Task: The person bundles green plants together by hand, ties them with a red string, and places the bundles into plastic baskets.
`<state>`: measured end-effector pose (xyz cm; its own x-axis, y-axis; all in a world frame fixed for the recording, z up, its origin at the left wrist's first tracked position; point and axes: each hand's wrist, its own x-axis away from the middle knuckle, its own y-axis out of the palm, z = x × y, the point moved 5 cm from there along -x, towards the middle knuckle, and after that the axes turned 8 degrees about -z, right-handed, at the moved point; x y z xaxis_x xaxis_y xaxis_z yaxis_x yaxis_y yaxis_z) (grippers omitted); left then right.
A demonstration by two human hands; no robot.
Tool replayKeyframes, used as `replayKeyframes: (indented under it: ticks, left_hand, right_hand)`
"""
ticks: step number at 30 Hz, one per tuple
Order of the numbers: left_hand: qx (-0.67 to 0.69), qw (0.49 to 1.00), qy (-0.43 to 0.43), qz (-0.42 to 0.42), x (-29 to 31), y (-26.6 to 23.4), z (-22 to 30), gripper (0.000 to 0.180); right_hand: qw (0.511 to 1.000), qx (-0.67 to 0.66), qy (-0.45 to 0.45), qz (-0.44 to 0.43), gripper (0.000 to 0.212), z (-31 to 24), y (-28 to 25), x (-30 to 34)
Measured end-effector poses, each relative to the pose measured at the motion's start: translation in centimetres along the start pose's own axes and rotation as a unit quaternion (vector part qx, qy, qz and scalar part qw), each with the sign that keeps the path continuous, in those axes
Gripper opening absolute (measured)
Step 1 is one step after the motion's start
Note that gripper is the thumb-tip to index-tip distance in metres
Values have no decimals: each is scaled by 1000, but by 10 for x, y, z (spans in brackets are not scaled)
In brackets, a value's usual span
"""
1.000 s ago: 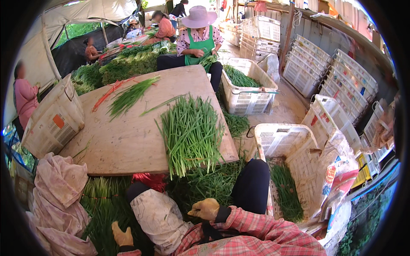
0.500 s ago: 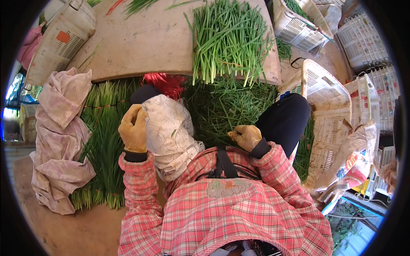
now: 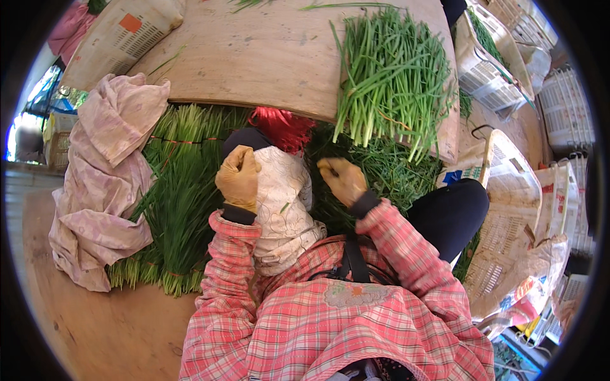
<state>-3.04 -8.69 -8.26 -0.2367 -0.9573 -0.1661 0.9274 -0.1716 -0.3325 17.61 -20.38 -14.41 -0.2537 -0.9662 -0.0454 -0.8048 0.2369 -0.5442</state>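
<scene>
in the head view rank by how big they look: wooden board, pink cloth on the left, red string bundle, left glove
1. wooden board
2. pink cloth
3. left glove and red string bundle look alike; the glove is nearer the camera, so unranked.

chives (image 3: 391, 76): green | shirt (image 3: 330, 324): red-white plaid | gloves (image 3: 238, 176): tan | cloth (image 3: 108, 171): pale pink

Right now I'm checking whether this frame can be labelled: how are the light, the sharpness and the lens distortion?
Head view: bright daylight, blown out at the far left rim; left hand, right hand and loose chives are sharp; fisheye curves the wooden board edge and blacks out the corners.
</scene>
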Motion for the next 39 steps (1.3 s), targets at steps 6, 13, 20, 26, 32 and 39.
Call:
replayKeyframes:
  ticks: [6,13,20,26,32,39]
  left_hand:
    - [-66,997,32,32,2,2,13,6]
    - [-90,993,69,38,5,-3,4,6]
    - [-107,991,82,25,4,4,7,4]
    - [-148,984,78,58,5,-2,16,7]
    - [-157,979,122,44,4,-1,13,4]
    - [-169,977,114,66,6,-1,17,1]
  right_hand:
    - [981,-87,174,2,32,25,47,-91]
    - [959,-249,130,30,13,38,51,-83]
    - [989,-25,118,87,24,38,59,-105]
    - [982,-156,62,88,17,34,45,-89]
    - [981,-159,51,-103,16,3,42,-76]
    - [863,-345,34,-367,12,-58,8,-22]
